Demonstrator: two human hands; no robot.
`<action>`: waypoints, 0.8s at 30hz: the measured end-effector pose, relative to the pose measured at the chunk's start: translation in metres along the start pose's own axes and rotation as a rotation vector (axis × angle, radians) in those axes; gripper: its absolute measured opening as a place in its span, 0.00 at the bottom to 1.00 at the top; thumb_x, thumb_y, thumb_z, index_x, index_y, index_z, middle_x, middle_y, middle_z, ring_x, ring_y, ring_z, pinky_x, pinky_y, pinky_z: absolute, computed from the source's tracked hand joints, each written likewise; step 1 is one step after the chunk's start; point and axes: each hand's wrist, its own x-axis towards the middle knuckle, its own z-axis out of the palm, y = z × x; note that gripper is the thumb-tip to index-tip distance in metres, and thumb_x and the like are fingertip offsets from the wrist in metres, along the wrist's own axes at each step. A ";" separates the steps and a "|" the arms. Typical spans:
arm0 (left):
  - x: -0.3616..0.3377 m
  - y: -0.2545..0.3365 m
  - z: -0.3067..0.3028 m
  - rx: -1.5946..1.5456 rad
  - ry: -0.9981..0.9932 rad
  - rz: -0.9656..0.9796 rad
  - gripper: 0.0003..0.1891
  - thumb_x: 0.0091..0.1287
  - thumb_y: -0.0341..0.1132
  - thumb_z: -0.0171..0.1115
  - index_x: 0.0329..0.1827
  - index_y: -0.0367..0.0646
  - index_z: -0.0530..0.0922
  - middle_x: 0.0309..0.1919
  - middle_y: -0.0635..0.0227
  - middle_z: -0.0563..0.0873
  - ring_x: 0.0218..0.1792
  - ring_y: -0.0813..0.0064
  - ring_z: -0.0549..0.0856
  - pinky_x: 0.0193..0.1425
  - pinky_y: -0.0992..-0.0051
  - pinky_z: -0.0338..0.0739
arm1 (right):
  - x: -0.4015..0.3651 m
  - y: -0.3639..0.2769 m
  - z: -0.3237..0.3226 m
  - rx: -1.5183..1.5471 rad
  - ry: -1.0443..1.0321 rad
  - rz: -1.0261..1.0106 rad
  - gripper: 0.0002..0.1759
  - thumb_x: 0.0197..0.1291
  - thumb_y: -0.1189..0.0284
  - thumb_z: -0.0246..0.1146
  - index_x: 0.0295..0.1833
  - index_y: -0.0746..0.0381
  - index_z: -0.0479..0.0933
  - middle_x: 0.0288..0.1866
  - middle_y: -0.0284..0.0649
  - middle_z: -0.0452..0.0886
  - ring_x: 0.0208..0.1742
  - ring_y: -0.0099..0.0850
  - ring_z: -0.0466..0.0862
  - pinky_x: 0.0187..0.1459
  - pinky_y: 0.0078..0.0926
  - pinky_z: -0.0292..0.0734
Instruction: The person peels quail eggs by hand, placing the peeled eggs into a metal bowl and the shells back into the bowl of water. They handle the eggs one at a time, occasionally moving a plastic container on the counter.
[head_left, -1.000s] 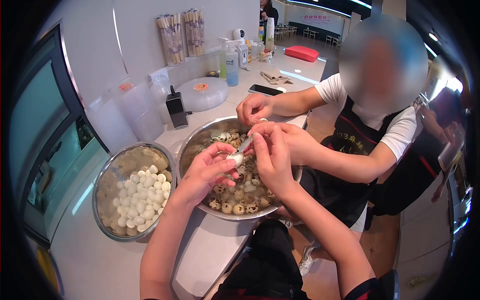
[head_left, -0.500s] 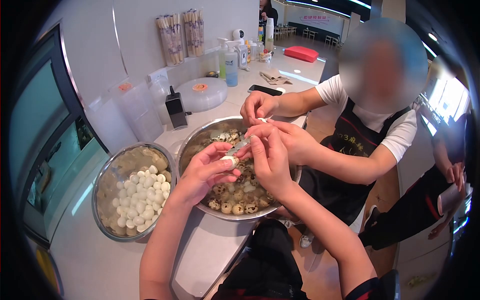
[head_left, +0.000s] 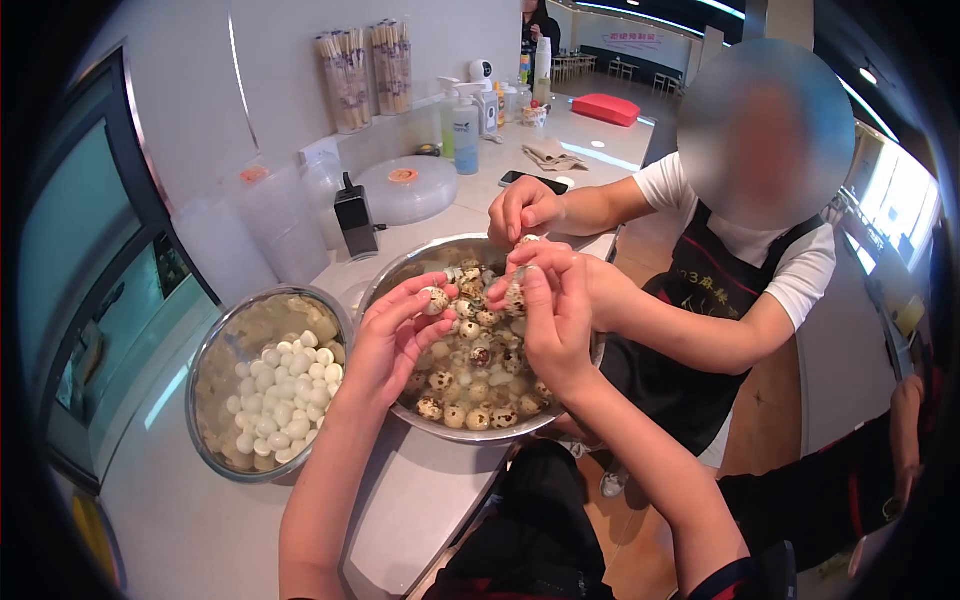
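Note:
My left hand [head_left: 392,338] pinches a speckled quail egg [head_left: 433,298] at its fingertips, above the large steel bowl [head_left: 392,268]. My right hand [head_left: 556,322] is close beside it and grips a second speckled egg [head_left: 515,294] between thumb and fingers. Under both hands the bowl holds several unpeeled speckled eggs [head_left: 470,385]. To the left stands a smaller steel bowl [head_left: 203,345] with several peeled white eggs [head_left: 275,395].
Across the bowl a co-worker in a dark apron works an egg with both hands [head_left: 525,212]. On the counter behind are a black device [head_left: 354,218], a round lidded container [head_left: 405,185], spray bottles [head_left: 464,125], a phone [head_left: 533,182] and chopstick holders [head_left: 345,78].
Earlier my left hand held a white, partly peeled egg while my right hand pulled a strip from it. Now each hand holds a speckled egg, and both have risen slightly.

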 end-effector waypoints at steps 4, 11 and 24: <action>-0.001 -0.001 0.000 -0.026 -0.012 0.017 0.17 0.60 0.32 0.53 0.52 0.36 0.69 0.40 0.63 0.78 0.35 0.78 0.80 0.41 0.82 0.77 | 0.001 -0.005 0.003 -0.327 -0.206 -0.186 0.07 0.52 0.81 0.52 0.38 0.67 0.66 0.40 0.45 0.71 0.32 0.28 0.76 0.34 0.22 0.73; -0.004 0.000 0.002 0.013 -0.108 0.033 0.20 0.58 0.32 0.58 0.53 0.38 0.68 0.38 0.67 0.79 0.34 0.81 0.79 0.38 0.84 0.75 | -0.001 -0.009 0.007 -0.284 -0.274 -0.001 0.07 0.51 0.78 0.57 0.37 0.66 0.72 0.39 0.40 0.73 0.36 0.32 0.76 0.36 0.24 0.72; -0.002 -0.002 0.002 0.048 -0.075 0.005 0.16 0.59 0.34 0.58 0.49 0.39 0.71 0.36 0.72 0.79 0.32 0.86 0.75 0.37 0.85 0.71 | 0.000 -0.001 0.003 -0.358 -0.331 -0.159 0.07 0.49 0.79 0.60 0.36 0.64 0.72 0.37 0.37 0.73 0.30 0.29 0.75 0.32 0.23 0.71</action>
